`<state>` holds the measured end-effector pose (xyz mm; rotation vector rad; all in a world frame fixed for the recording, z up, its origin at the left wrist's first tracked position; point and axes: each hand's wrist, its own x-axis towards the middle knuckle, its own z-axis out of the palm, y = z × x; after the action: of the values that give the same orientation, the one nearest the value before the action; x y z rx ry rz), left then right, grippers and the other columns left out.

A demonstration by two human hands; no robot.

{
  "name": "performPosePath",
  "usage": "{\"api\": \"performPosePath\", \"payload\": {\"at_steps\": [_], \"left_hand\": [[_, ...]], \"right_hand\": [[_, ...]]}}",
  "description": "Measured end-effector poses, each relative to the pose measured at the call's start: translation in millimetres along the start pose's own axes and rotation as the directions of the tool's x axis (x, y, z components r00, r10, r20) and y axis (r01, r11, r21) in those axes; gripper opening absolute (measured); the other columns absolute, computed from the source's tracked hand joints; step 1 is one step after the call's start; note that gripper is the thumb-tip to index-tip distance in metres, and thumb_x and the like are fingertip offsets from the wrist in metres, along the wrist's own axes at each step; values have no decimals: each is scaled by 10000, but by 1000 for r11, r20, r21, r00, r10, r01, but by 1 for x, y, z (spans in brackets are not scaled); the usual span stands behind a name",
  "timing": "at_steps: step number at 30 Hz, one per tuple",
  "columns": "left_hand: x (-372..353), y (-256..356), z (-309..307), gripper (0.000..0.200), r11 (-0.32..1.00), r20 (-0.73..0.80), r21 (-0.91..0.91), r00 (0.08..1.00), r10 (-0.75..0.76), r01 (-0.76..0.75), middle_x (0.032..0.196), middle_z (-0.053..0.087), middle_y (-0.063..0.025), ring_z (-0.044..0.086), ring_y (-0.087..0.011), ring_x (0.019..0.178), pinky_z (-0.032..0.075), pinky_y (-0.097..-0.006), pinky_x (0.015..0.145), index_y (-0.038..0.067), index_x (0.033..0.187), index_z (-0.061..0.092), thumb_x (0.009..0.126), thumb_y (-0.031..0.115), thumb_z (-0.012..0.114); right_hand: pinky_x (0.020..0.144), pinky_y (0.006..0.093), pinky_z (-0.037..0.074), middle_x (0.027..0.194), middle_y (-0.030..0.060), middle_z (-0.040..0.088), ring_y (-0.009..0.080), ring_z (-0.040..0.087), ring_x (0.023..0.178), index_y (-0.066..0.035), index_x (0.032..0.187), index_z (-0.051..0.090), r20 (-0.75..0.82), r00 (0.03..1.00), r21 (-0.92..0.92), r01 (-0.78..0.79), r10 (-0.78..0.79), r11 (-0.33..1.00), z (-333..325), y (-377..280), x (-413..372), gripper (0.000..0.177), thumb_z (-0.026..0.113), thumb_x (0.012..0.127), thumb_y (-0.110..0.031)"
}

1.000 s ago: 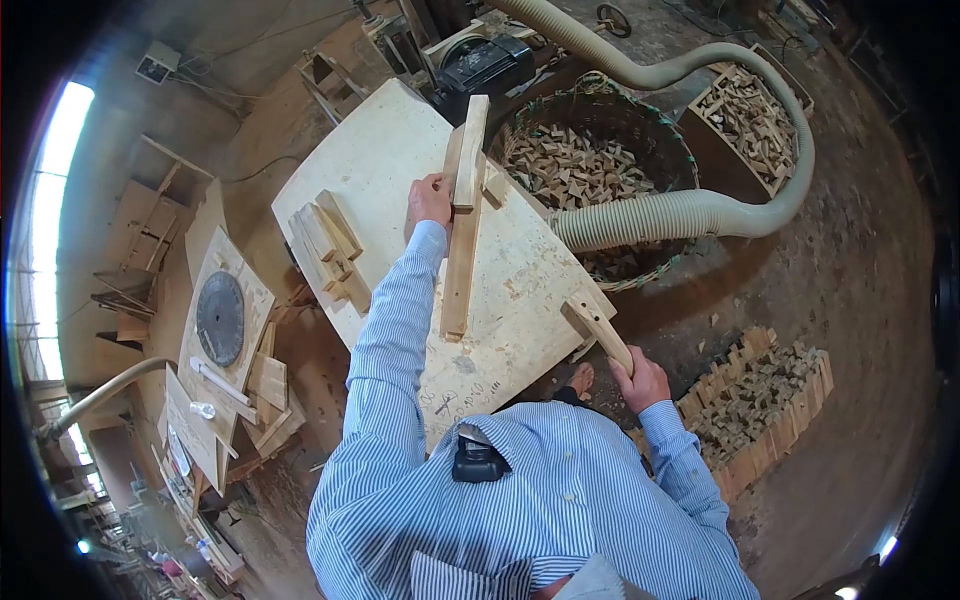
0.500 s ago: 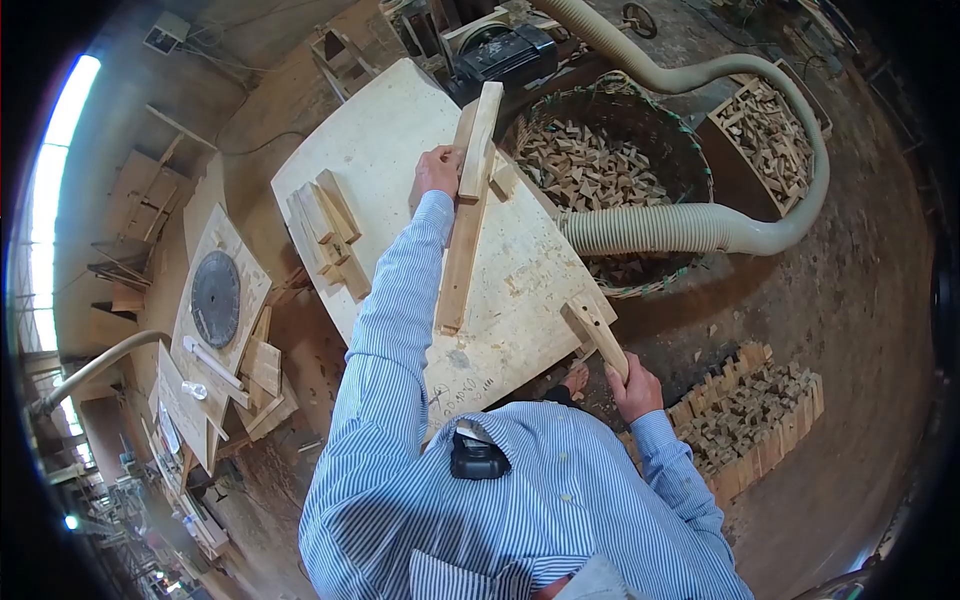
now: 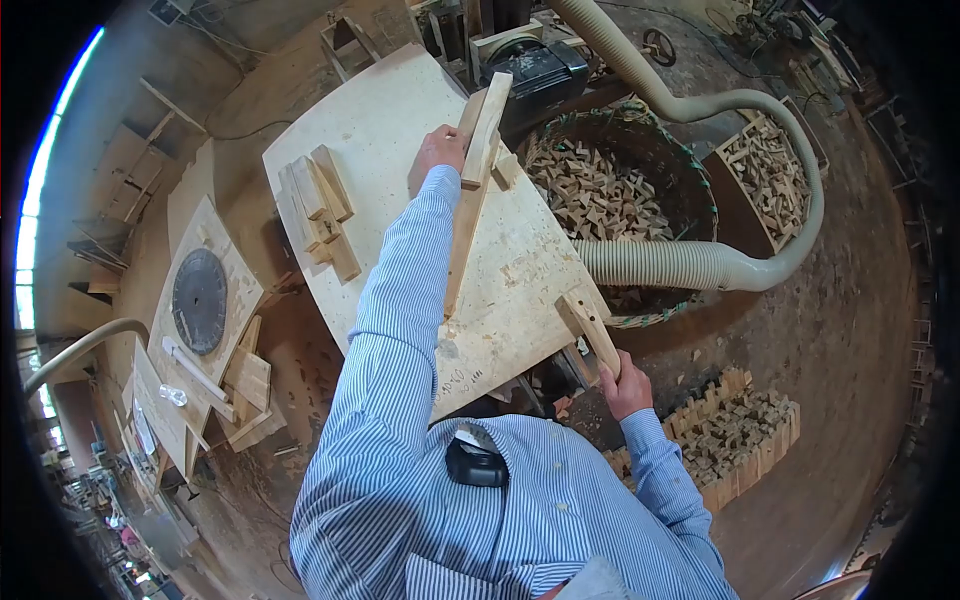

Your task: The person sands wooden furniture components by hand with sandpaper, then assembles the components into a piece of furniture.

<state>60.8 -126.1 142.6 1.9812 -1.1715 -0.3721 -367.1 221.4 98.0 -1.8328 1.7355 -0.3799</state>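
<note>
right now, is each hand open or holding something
Left hand: at the wooden block; grip cannot be told.
Right hand: closed around the wooden handle.

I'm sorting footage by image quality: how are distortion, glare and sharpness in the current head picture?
Head view: fisheye distortion, with dark corners and the bright strip at left bowed; head view: that strip glares white, while the tabletop looks pale but not blown out; head view: left hand and right hand show clear outlines, distant clutter at lower left looks soft.
</note>
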Motion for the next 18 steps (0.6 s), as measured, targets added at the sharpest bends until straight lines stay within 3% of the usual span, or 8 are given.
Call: {"api": "performPosePath", "payload": {"at_steps": [6, 8, 18], "left_hand": [[2, -4, 1, 262, 995, -90, 34, 992, 92, -89, 1023, 792, -155, 743, -305, 981, 561, -419, 910, 96, 1051, 804, 906, 314, 795], [1, -1, -3, 239, 998, -25, -3, 998, 63, -63, 1092, 764, -156, 701, -334, 1089, 544, -444, 967, 131, 1015, 802, 905, 341, 768], [-14, 4, -8, 241, 995, -88, 37, 991, 100, -97, 1060, 772, -170, 723, -363, 1016, 565, -473, 907, 118, 1016, 801, 908, 329, 757]], "right_hand": [[821, 548, 571, 1026, 270, 746, 466, 725, 940, -68, 1327, 585, -45, 998, 28, 48, -46, 998, 8, 6, 3, 451, 622, 1027, -404], [816, 551, 566, 1007, 268, 745, 466, 724, 933, -63, 1305, 594, -62, 997, 54, 38, -34, 998, 14, 7, 4, 447, 621, 1028, -413], [808, 553, 563, 996, 266, 745, 469, 722, 928, -64, 1256, 610, -80, 996, 82, 32, -25, 996, 11, 12, 0, 439, 619, 1028, -438]]}}
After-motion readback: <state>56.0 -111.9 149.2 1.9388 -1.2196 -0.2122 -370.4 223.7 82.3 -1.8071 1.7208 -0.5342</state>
